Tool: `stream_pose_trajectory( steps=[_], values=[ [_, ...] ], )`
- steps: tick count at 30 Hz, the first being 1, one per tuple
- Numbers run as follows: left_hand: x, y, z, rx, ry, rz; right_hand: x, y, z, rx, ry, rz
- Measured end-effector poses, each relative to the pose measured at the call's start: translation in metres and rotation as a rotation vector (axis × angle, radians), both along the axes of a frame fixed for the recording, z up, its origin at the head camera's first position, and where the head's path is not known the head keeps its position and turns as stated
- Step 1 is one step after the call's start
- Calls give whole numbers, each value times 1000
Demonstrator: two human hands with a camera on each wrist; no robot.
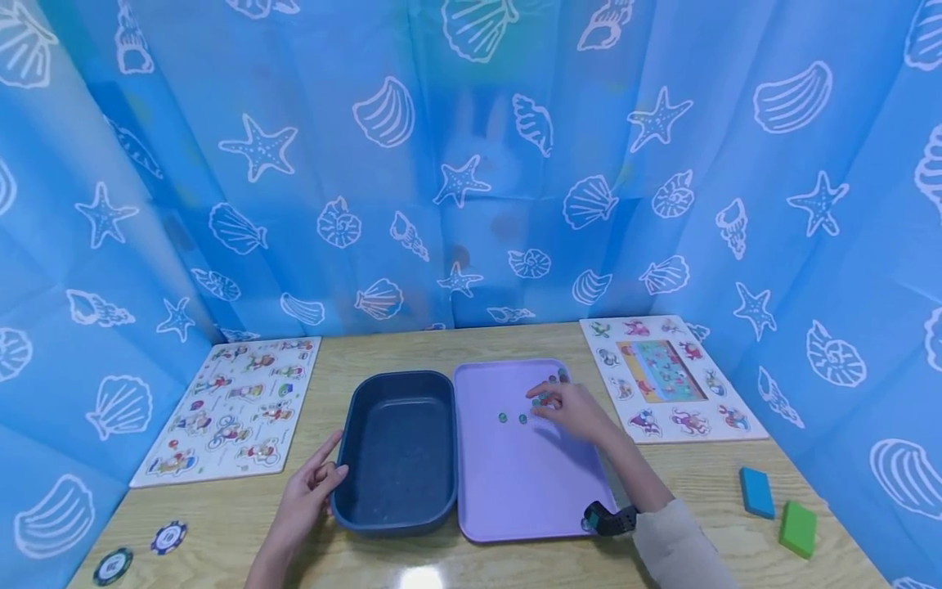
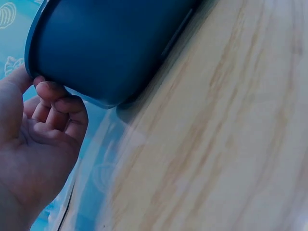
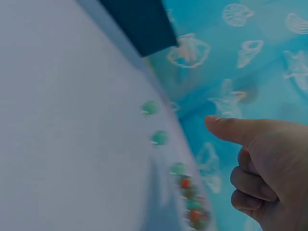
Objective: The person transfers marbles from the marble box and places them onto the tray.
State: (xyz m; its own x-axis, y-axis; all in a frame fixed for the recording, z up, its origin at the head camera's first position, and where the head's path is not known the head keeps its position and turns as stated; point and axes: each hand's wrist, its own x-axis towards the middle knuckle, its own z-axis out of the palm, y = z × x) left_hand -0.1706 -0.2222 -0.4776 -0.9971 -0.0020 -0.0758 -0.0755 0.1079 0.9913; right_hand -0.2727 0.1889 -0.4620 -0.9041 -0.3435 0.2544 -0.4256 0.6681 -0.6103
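Note:
A dark blue plastic bin (image 1: 401, 491) stands on the table with nothing inside it. My left hand (image 1: 305, 491) holds its left rim, thumb at the edge and the other fingers outside; in the left wrist view curled fingertips (image 2: 50, 90) sit right under the rim. Beside the bin lies a lilac tray (image 1: 515, 499) with green and red glass marbles. Two green marbles (image 1: 503, 417) lie apart from a row of several at the tray's back right. My right hand (image 1: 574, 413) hovers over that row, thumb and index finger spread with a gap between them.
A picture puzzle board (image 1: 235, 393) lies at the back left, another puzzle board (image 1: 677, 421) at the back right. Poker chips (image 1: 169, 537) are at the front left. A blue block (image 1: 756, 492) and a green block (image 1: 798, 529) lie at the right. A shell-patterned curtain (image 1: 441, 229) surrounds the table.

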Motion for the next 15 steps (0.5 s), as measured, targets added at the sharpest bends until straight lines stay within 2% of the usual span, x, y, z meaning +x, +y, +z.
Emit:
stream_pose_trajectory(
  steps=[5,9,12,15],
  values=[
    [2,-3,2,-9,1,16,12,19,21,-54,73,-38],
    [2,-7,3,-18,4,16,20,37,39,-34,103,-86],
    [2,-12,7,-24,-15,14,26,54,52,-16,132,-129],
    [2,-23,16,-60,9,14,30,71,67,-1,184,-193]
  ],
)
